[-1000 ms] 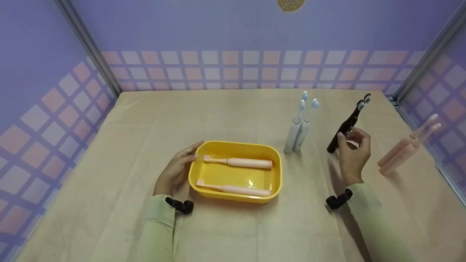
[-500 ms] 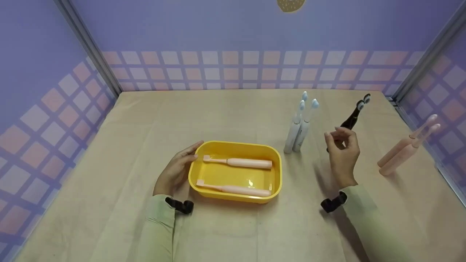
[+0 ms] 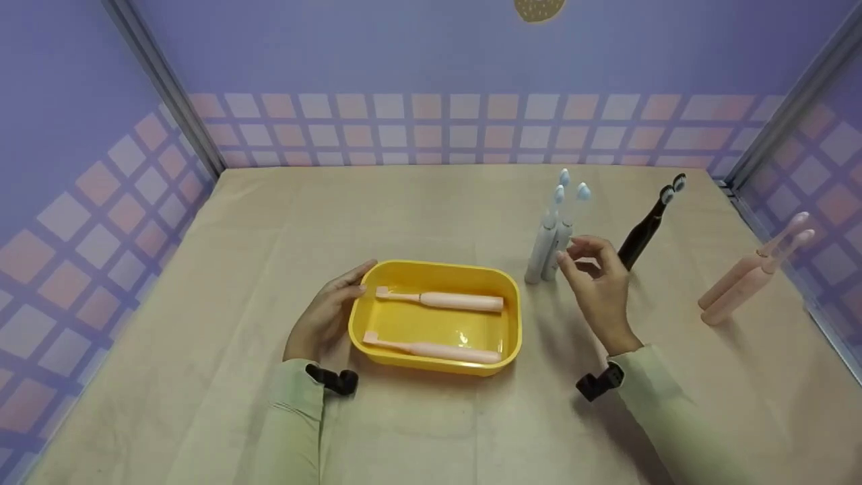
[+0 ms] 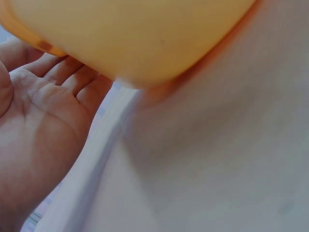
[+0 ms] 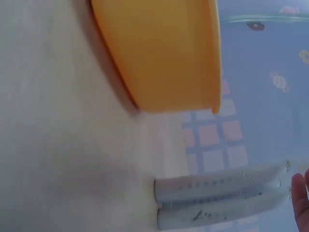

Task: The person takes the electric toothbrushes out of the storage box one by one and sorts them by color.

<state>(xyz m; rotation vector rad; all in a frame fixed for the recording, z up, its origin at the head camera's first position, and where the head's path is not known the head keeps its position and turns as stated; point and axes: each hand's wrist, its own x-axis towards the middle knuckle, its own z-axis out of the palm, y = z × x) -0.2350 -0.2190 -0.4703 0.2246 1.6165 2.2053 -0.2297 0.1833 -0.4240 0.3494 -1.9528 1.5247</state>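
At the left end of a yellow tub [image 3: 431, 367], my left hand [image 3: 326, 313] grips the rim, thumb on top and fingers along the outer wall. Two pink electric toothbrushes lie in the tub, one toward the back [image 3: 465, 302] and the other toward the front [image 3: 458, 352]. My right hand [image 3: 598, 289] is beside a cluster of three upright white electric toothbrushes [image 3: 541, 250], thumb and fingers loosely bent and holding nothing. In the right wrist view its fingertips [image 5: 300, 200] come close to the necks of the white toothbrushes [image 5: 212, 188].
Two black electric toothbrushes [image 3: 641, 236] stand upright just behind the right hand, which hides their bases. Two pink toothbrushes [image 3: 737, 291] stand farther right. A beige cloth [image 3: 377, 215] covers the table, with a tiled-pattern wall [image 3: 444, 128] along its back edge.
My right hand has moved left, from beside the black toothbrushes to the white ones. The left hand, tub and toothbrushes look unmoved.
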